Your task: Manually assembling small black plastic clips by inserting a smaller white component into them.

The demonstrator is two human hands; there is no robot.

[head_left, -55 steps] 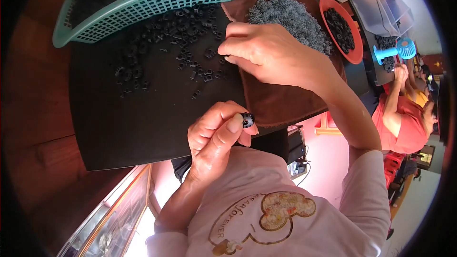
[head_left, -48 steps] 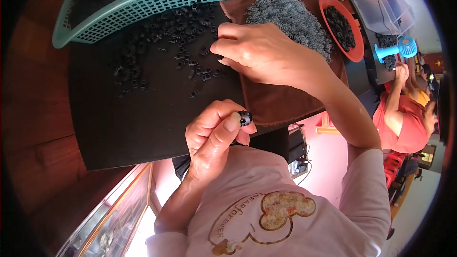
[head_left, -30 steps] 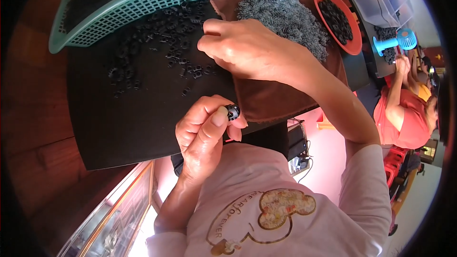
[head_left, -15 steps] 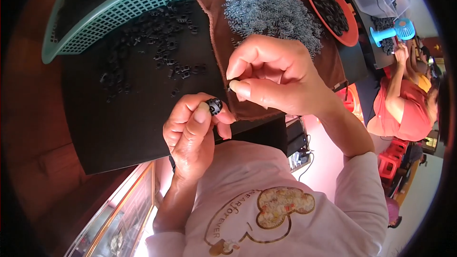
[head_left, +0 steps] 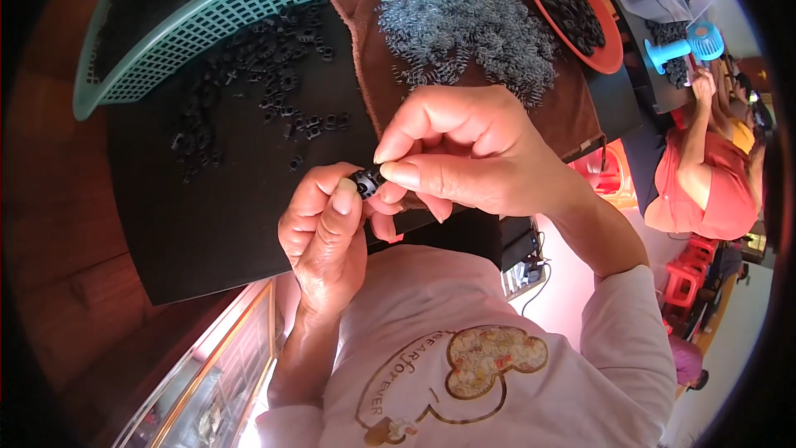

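Head view: only view; both hands low, near the worktop's [head_left: 199, 232] close edge.
Left hand [head_left: 325, 228]: grip closed on a black part [head_left: 366, 184], thumb and forefinger pinching it; likely kept at one end so the other stays reachable.
Right hand [head_left: 473, 153]: thumb and forefinger pinched on a small dark piece [head_left: 380, 172] against that part's right end; separate or joined, can't tell. Remaining fingers curled, probably to stay out of the way.
Black part: between the two hands, off the worktop; seems raised for a clear look.
Loose black pieces: scattered beside the teal basket [head_left: 249, 21], within easy reach, presumably for picking singly.
Springs [head_left: 464, 25]: heaped on a brown cloth [head_left: 365, 41], which perhaps stops them rolling.
Orange dish [head_left: 612, 50]: past the springs, holding dark pieces [head_left: 570, 12], apparently to keep them apart.
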